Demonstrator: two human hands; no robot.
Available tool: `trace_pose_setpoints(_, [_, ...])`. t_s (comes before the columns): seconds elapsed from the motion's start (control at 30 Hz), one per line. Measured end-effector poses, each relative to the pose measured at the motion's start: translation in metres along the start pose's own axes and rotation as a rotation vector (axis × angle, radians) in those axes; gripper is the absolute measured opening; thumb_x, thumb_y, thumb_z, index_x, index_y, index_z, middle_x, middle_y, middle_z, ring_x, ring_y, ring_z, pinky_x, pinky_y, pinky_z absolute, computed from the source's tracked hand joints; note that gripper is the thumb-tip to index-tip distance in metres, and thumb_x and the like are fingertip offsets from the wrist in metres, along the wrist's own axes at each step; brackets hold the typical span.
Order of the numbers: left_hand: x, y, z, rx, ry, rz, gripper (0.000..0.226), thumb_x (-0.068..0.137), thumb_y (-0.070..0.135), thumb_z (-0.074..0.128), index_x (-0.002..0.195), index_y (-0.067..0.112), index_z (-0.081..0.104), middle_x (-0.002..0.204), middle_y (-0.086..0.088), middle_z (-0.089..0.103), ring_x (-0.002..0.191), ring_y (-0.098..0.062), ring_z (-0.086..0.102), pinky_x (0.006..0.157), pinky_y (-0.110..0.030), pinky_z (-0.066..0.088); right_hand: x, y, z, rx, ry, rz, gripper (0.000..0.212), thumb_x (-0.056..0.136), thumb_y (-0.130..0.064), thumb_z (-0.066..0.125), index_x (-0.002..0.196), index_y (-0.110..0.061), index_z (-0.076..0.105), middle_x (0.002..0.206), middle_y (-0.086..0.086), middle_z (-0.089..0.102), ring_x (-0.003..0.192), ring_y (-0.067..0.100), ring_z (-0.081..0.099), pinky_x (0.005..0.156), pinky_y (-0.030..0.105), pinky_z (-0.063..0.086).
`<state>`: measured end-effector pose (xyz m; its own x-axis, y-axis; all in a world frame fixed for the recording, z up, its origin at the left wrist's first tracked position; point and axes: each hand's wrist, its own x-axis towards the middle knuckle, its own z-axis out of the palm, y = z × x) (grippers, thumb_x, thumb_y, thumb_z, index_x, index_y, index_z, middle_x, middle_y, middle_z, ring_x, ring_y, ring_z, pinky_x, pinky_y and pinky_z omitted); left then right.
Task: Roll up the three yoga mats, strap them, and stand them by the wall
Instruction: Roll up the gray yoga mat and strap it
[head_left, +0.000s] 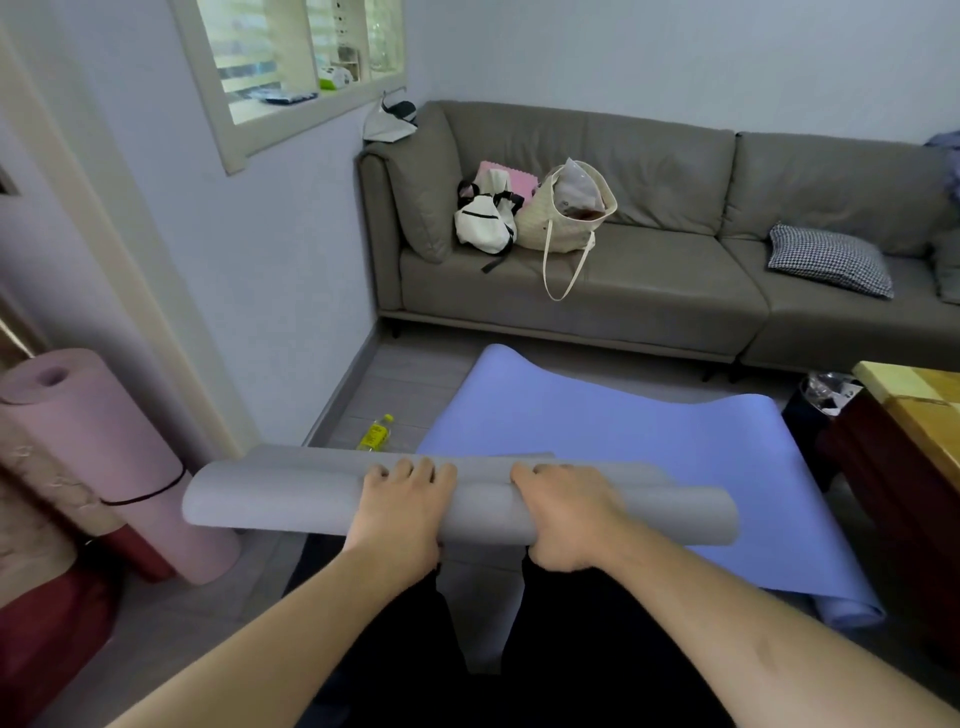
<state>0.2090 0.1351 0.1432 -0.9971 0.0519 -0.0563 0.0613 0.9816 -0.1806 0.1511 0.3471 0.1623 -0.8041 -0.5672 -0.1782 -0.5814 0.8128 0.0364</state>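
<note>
A person is kneeling on the floor, rolling a grey foam yoga mat (291, 501) that is lying crosswise at the centre of the view. The left hand (402, 506) and right hand (563, 512) are both pressing on top of the roll, fingers (415, 470) curling over its far side, slightly spread.

The roll is looking loose and uneven, apparently with a second fold behind it, so it may be slackening or telescoping sideways if the grip is easing.

At 2 o'clock a flat lilac-blue yoga mat (623, 441) is lying unrolled. At 9 o'clock a rolled pink yoga mat (98, 447), banded with a black strap (150, 493), is leaning by the wall.

At 12 o'clock, on a grey-brown sofa (649, 291), a cream woven tote bag (563, 218) is holding what seems to be clear plastic packaging; its contents are hard to make out. Beside it a white backpack (483, 223) is sitting closed.
</note>
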Motion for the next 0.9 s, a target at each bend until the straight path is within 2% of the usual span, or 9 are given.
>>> trace_pose_setpoints(0.13, [0.01, -0.003, -0.007, -0.078, -0.027, -0.033, 0.053, 0.074, 0.039, 0.073, 0.119, 0.027, 0.047, 0.118, 0.004, 0.06, 0.111, -0.025, 0.059, 0.09, -0.042, 0.043, 0.008, 0.002, -0.003, 0.059, -0.039, 0.009, 0.049, 0.065, -0.028, 0.074, 0.104, -0.025, 0.044, 0.095, -0.004, 0.055, 0.087, 0.027, 0.061, 0.064, 0.037, 0.049])
trace_pose_setpoints(0.27, [0.022, -0.017, -0.027, -0.232, -0.223, -0.027, 0.054, 0.065, 0.041, 0.08, 0.109, 0.028, 0.051, 0.102, 0.006, 0.064, 0.096, -0.023, 0.065, 0.08, -0.036, 0.053, -0.009, -0.001, 0.019, -0.085, 0.216, -0.019, 0.062, 0.07, -0.04, 0.081, 0.118, -0.02, 0.048, 0.106, 0.002, 0.058, 0.093, 0.029, 0.058, 0.077, 0.041, 0.046])
trace_pose_setpoints(0.33, [0.025, -0.018, -0.033, -0.223, -0.263, -0.004, 0.055, 0.065, 0.042, 0.082, 0.108, 0.028, 0.052, 0.097, 0.007, 0.062, 0.09, -0.023, 0.063, 0.075, -0.035, 0.052, -0.014, -0.004, 0.033, -0.156, 0.26, -0.001, 0.07, 0.063, -0.037, 0.088, 0.119, -0.016, 0.051, 0.101, 0.005, 0.059, 0.087, 0.03, 0.056, 0.076, 0.043, 0.048])
trace_pose_setpoints(0.4, [0.023, -0.013, -0.026, -0.197, -0.186, -0.004, 0.054, 0.067, 0.04, 0.079, 0.111, 0.028, 0.05, 0.103, 0.006, 0.062, 0.096, -0.024, 0.063, 0.078, -0.036, 0.048, -0.011, -0.005, 0.035, -0.158, 0.24, 0.02, 0.067, 0.059, -0.027, 0.088, 0.114, -0.017, 0.053, 0.094, 0.005, 0.059, 0.081, 0.029, 0.056, 0.071, 0.041, 0.045])
trace_pose_setpoints(0.5, [0.013, -0.009, 0.004, -0.098, 0.06, 0.008, 0.06, 0.066, 0.036, 0.079, 0.118, 0.024, 0.051, 0.112, 0.001, 0.06, 0.107, -0.027, 0.06, 0.087, -0.042, 0.044, 0.0, -0.001, 0.016, -0.117, 0.151, 0.024, 0.057, 0.071, -0.025, 0.08, 0.118, -0.019, 0.048, 0.101, 0.003, 0.059, 0.089, 0.029, 0.06, 0.071, 0.039, 0.036])
trace_pose_setpoints(0.6, [0.011, -0.011, 0.021, -0.06, 0.206, 0.025, 0.065, 0.049, 0.027, 0.087, 0.106, 0.019, 0.056, 0.096, -0.001, 0.064, 0.09, -0.029, 0.062, 0.078, -0.041, 0.046, 0.007, 0.003, 0.001, -0.058, 0.106, 0.025, 0.052, 0.074, -0.023, 0.074, 0.117, -0.021, 0.046, 0.103, 0.002, 0.06, 0.091, 0.03, 0.063, 0.069, 0.037, 0.034])
trace_pose_setpoints(0.7, [0.014, -0.013, 0.016, -0.069, 0.301, 0.024, 0.067, 0.04, 0.018, 0.088, 0.097, 0.016, 0.053, 0.086, -0.006, 0.062, 0.078, -0.034, 0.06, 0.071, -0.043, 0.045, 0.005, 0.001, -0.003, -0.086, 0.175, 0.029, 0.054, 0.074, -0.018, 0.074, 0.12, -0.02, 0.046, 0.1, 0.002, 0.059, 0.088, 0.029, 0.061, 0.069, 0.038, 0.034])
trace_pose_setpoints(0.8, [0.007, -0.016, 0.006, -0.067, 0.38, 0.024, 0.07, 0.036, 0.022, 0.09, 0.095, 0.015, 0.054, 0.085, -0.007, 0.061, 0.076, -0.035, 0.06, 0.071, -0.045, 0.045, -0.001, 0.001, -0.006, -0.158, 0.246, -0.002, 0.053, 0.072, -0.017, 0.074, 0.118, -0.019, 0.049, 0.092, 0.001, 0.057, 0.076, 0.027, 0.053, 0.067, 0.038, 0.033])
trace_pose_setpoints(0.9, [-0.002, -0.018, 0.004, -0.069, 0.337, 0.02, 0.066, 0.041, 0.028, 0.089, 0.098, 0.017, 0.056, 0.09, -0.005, 0.064, 0.079, -0.033, 0.063, 0.072, -0.043, 0.045, -0.008, -0.001, -0.013, -0.171, 0.225, -0.011, 0.051, 0.072, -0.018, 0.074, 0.115, -0.02, 0.046, 0.09, -0.001, 0.055, 0.072, 0.025, 0.045, 0.065, 0.038, 0.034])
